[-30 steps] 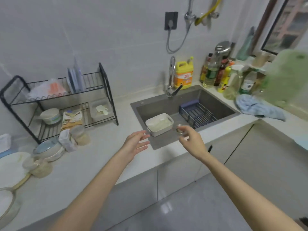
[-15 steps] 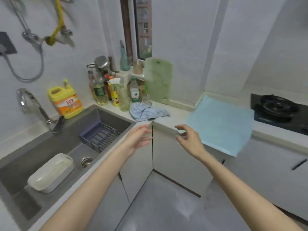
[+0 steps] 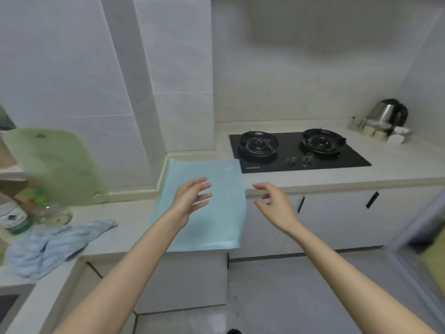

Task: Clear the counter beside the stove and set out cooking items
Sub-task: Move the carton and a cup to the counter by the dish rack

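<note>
Stove (image 3: 292,147) now fully in view, hands (image 3: 190,201) (image 3: 274,206) still open

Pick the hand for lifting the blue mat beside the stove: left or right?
Left, probably: the left hand is open directly over the blue mat, while the right hand, also open, sits off its right edge.

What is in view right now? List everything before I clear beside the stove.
stove: one, black, two burners, set in the counter
mat: one, light blue, flat on the counter left of the stove, overhanging the front edge
kettle: one, steel and black, back right corner
cutting board: one, green, upright against the wall, left
cloth: one, blue, crumpled on the counter, left
bottles: at least two, blurred, far left
left hand: open, over the mat
right hand: open, right of the mat, holding nothing
</note>
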